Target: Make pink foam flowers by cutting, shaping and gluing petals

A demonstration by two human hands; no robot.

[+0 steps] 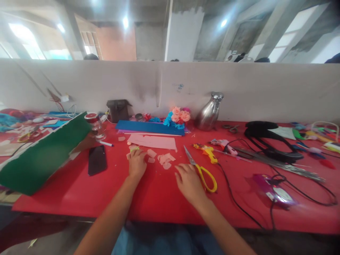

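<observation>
Past our forearms (115,203), right fingers (182,170) spread slightly beside scissors (196,164) pointing forward-left; left fingers' (135,155) grip we can't tell; pink strip (154,141) lies crosswise.

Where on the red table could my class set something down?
Bare: between the phone and the left hand; between that hand and the right hand, nearer than the pink scraps. Crowded: the back right beyond the yellow scissors, with glue guns and metal wires.

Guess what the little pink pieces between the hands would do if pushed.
The pink pieces look paper-thin, so they would probably feel very light. Overlapping loosely on the red table, they'd likely slide apart. Being flat, they probably wouldn't roll.
</observation>
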